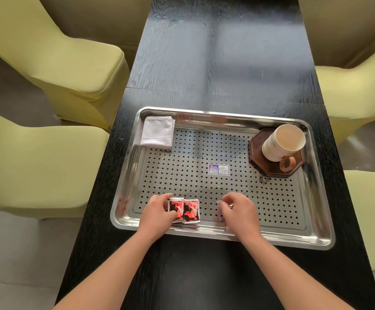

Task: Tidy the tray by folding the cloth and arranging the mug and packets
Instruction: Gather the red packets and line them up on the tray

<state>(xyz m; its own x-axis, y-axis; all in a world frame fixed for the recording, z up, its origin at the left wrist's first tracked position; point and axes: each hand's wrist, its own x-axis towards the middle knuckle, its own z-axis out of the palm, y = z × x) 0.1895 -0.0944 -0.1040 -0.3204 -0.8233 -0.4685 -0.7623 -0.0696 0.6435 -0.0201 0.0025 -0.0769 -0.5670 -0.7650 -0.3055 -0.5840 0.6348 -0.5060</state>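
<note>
A perforated steel tray (271, 233) lies on the dark table. In its far left corner rests a folded white cloth (157, 132). At the far right a white mug (281, 142) with a wooden handle stands on a dark octagonal coaster (262, 163). Red, black and white packets (187, 210) lie overlapping near the front rim. My left hand (157, 212) touches their left edge with thumb and fingers. To the right, my right hand (240, 210) is curled over something small and mostly hidden; a sliver of packet shows under it.
The black wooden table (215, 63) runs away from me, narrow and long. Pale yellow covered chairs (54, 59) stand along both sides. A small printed sticker (219, 169) sits in the tray's middle.
</note>
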